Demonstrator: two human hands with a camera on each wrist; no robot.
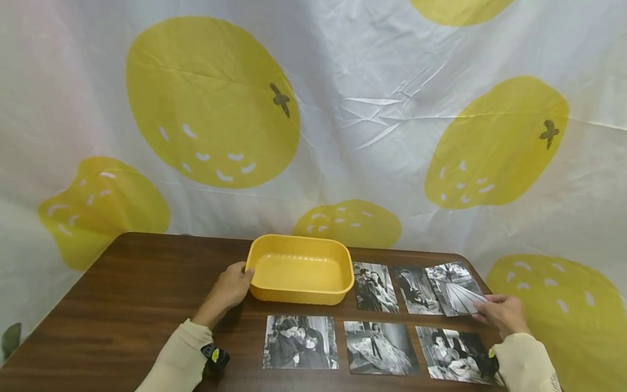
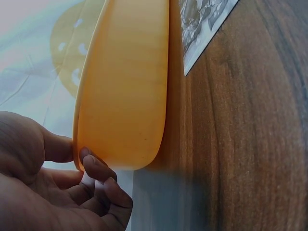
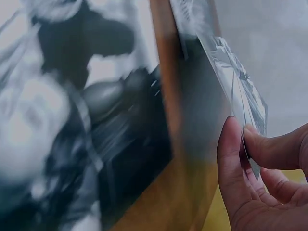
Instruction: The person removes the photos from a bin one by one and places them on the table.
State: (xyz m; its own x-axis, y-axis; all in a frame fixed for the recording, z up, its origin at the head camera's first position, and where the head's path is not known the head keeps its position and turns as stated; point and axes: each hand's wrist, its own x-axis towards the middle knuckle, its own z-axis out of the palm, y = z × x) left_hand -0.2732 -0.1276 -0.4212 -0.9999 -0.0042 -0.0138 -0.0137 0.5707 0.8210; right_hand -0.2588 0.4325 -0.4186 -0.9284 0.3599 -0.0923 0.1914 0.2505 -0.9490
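My left hand point(image 1: 232, 286) pinches the left rim of a yellow plastic basin point(image 1: 300, 294) near the table's back edge. The left wrist view shows the thumb and fingers on either side of the basin's rim point(image 2: 77, 110). At the right, my right hand point(image 1: 504, 314) pinches a black-and-white photo point(image 1: 455, 288) by its lower right corner, between thumb and forefinger in the right wrist view. This photo point(image 3: 240, 86) is tilted up off the table and overlaps another photo point(image 1: 416, 291) in the head view. A third photo point(image 1: 374, 287) lies right beside the basin.
Three more photos form a front row: a couple point(image 1: 300, 343), a wide gown point(image 1: 379, 348) and a seated group point(image 1: 455, 354), partly covered by the right wrist. Everything lies on a dark wooden table point(image 1: 147, 294). A white cloth with yellow lemons point(image 1: 215, 103) hangs behind.
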